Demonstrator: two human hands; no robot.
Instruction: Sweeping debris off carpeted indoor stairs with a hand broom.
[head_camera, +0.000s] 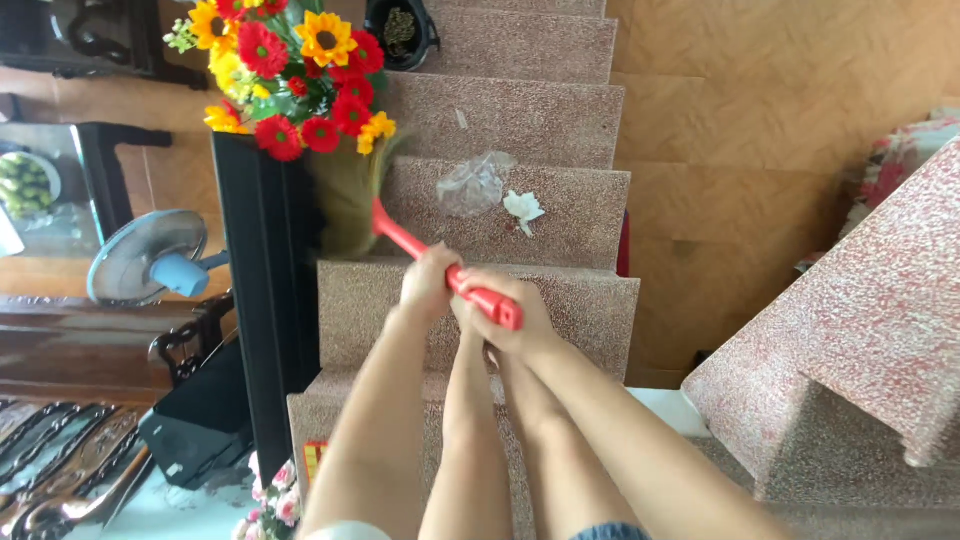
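Landmark: plastic bag (474, 184), lying on a stair step (580, 235). Paper scrap (523, 207) just right of it on the same step; broom (400, 236) bristles to its left. Flower bouquet (290, 70) up-left, fan (150, 258) far left.

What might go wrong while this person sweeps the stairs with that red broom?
1. The broom bristles press right beside the flower bouquet; a wide stroke might knock it.
2. The clear plastic wrapper and white paper scrap lie loose on a step and may scatter downward.
3. The left hand and right hand both grip the handle, leaving none free if footing slips.
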